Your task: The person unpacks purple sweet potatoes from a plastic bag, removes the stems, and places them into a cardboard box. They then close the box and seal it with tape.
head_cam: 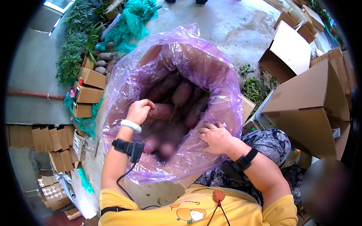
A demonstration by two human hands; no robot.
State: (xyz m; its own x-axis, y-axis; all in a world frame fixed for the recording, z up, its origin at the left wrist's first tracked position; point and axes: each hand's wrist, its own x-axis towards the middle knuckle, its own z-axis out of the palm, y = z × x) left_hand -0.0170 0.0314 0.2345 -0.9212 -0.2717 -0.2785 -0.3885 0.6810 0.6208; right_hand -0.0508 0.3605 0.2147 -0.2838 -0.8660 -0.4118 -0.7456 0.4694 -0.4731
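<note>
Before me stands a cardboard box lined with a purple translucent plastic bag [223, 113], its mouth spread wide over the rim. Inside lie several reddish-purple root vegetables, likely radishes, one with a thin tail root [181, 94]. My left hand [140, 110] reaches over the left part of the opening, its curled fingers touching the end of a pinkish root [162, 111]; whether they grip it I cannot tell. My right hand [216, 138] rests with spread fingers on the bag's right side, near the rim. The lower part of the contents is blurred.
Open cardboard boxes [299, 104] crowd the right side, with loose green leaves [253, 90] beside them. Green plastic [135, 25], potted plants [69, 56] and small boxes [90, 94] line the left. Flattened cardboard [53, 138] lies farther left. A person's feet [200, 2] show at the top edge.
</note>
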